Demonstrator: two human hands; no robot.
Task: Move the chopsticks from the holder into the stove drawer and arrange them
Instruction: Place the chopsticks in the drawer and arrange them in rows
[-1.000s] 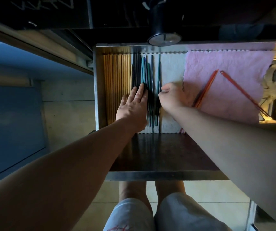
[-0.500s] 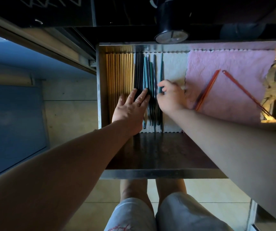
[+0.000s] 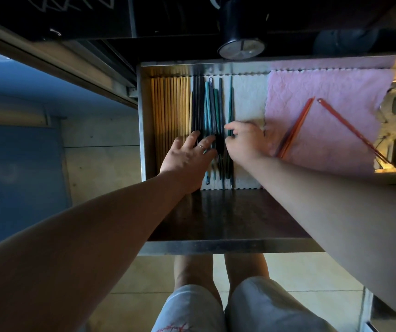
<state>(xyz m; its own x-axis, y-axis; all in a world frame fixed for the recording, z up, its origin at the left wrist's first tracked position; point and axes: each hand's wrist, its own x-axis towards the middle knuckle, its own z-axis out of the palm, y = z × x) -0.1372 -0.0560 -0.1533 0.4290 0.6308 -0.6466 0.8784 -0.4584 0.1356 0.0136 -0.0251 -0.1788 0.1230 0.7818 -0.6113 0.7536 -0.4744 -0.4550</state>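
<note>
Inside the stove drawer point(image 3: 141, 130), left hand point(image 3: 187, 156) spread flat steadies dark chopsticks point(image 3: 198, 104); right hand point(image 3: 244, 142) pinching a teal chopstick point(image 3: 230, 109) should slide it snugly parallel.

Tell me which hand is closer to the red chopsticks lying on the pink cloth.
Right. The right hand rests just left of the nearer red chopsticks, at the edge of the pink cloth; the left hand lies farther left, on the dark chopsticks.
</note>
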